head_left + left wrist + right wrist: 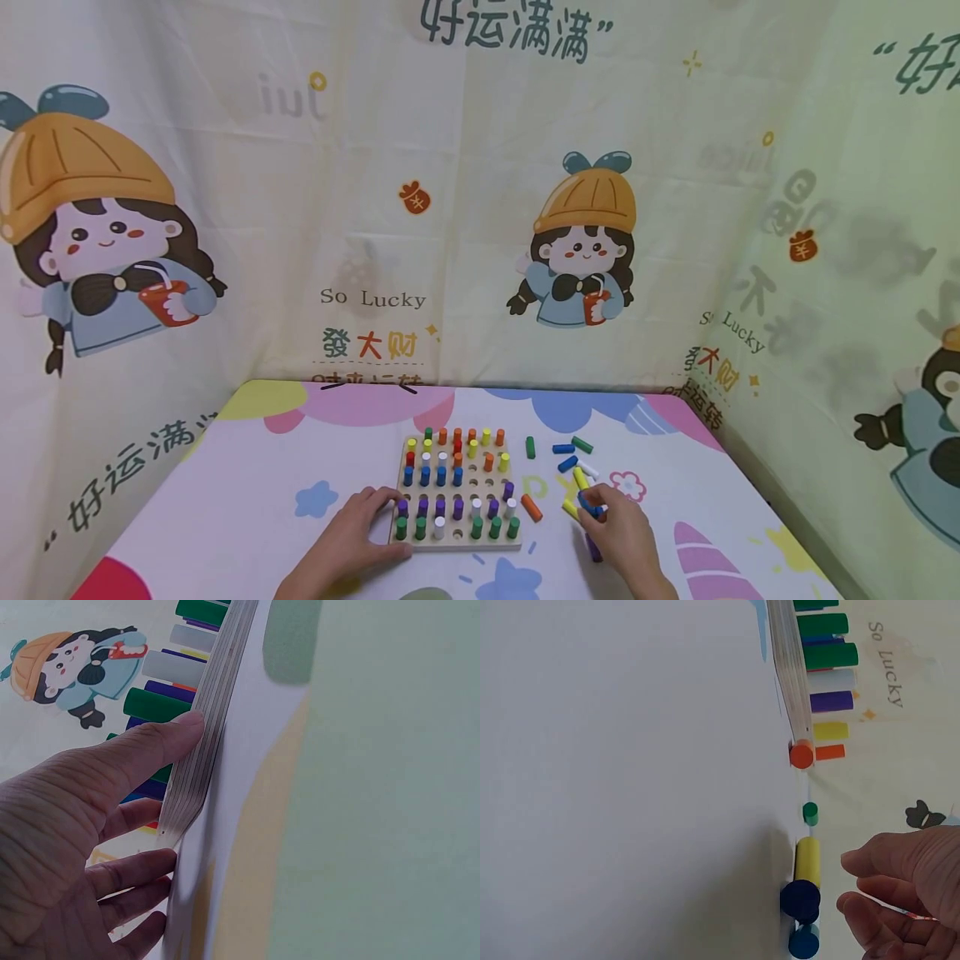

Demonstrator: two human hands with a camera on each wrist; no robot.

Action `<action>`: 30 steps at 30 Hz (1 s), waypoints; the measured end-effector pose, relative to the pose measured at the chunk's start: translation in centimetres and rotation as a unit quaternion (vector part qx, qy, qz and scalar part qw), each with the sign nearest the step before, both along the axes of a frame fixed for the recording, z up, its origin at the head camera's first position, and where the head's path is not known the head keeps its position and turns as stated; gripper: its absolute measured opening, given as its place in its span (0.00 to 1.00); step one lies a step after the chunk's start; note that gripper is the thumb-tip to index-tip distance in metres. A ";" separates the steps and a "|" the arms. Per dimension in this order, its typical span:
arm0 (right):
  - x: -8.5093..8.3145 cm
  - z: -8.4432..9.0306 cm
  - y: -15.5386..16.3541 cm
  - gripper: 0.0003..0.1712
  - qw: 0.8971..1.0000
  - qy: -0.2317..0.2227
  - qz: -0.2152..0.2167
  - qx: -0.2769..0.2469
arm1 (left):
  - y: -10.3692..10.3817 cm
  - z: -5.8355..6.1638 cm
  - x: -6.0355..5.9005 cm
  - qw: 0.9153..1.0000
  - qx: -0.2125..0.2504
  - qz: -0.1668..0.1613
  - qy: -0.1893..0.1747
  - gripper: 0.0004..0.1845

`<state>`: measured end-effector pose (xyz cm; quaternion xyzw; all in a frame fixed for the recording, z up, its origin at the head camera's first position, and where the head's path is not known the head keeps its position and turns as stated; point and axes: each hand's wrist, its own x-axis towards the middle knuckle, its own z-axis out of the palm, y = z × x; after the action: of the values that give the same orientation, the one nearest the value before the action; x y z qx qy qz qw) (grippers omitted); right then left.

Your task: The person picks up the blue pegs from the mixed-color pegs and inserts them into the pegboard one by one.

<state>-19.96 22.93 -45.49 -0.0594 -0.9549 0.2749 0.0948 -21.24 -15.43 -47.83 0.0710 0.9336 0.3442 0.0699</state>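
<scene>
A pale wooden pegboard [465, 546] carries rows of coloured pegs standing upright in its holes, with several holes bare. My left hand [351, 532] grips its near left corner. The thumb [187, 729] presses the layered near edge in the left wrist view, and other fingers lie along the left side. To the board's right, my right hand [624, 533] hovers over loose pegs, fingertips close to a blue peg [587, 502]. In the right wrist view its thumb [862, 859] and fingers are apart, nothing between them. A yellow peg [808, 859] lies near the fingertips.
More loose pegs lie right of the board: an orange peg [532, 507], a green peg [530, 447], a white peg [588, 469] and a purple peg [593, 547] beside the right hand. A printed cloth [480, 275] hangs behind the patterned table [247, 475].
</scene>
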 end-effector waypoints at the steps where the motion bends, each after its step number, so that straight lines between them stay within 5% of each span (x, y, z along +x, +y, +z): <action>1: 0.0 0.0 0.1 0.13 1.000 -0.002 -0.002 -0.002 | 0.0 0.0 0.0 1.000 0.000 -0.001 0.000 0.39; 30: -1.6 -0.7 0.9 0.14 0.999 -0.048 -0.007 0.021 | 0.0 -0.4 -0.1 1.000 -0.002 0.008 -0.006 0.41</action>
<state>-21.54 23.85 -46.16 -0.0771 -0.9636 0.2505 0.0516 -21.35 -15.43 -48.18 0.0616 0.9345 0.3431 0.0729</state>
